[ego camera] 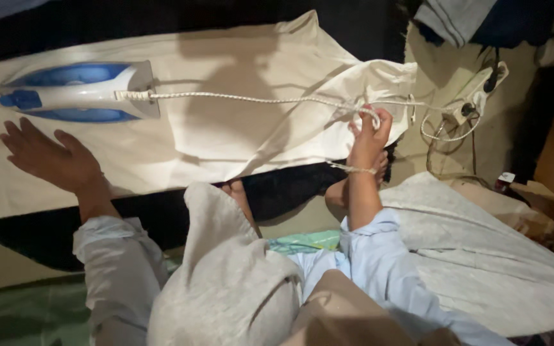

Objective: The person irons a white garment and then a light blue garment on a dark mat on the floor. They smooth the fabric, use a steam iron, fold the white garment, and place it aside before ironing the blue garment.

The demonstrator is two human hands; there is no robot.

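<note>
While the wide cream cotton cloth (226, 128) is spread flat over a dark padded surface, its right end is rucked into soft folds near the right hand (368, 138). Pale grey garments are draped across the lap below. The blue-and-white plastic steam iron (75, 91), smooth and pointed, is laid on the cloth at its left end, soleplate side hidden. The left hand (49, 157) is held open, fingers spread, palm flat on the fabric just below the iron. The white braided fabric cord (251, 98) is stretched from the iron's heel across the cloth, and is gripped in the closed right hand, looped there, before running on to a white power strip (479, 90). A pull on the taut cord could, it is judged, drag the iron sideways; a hot soleplate left resting could scorch the cotton.
</note>
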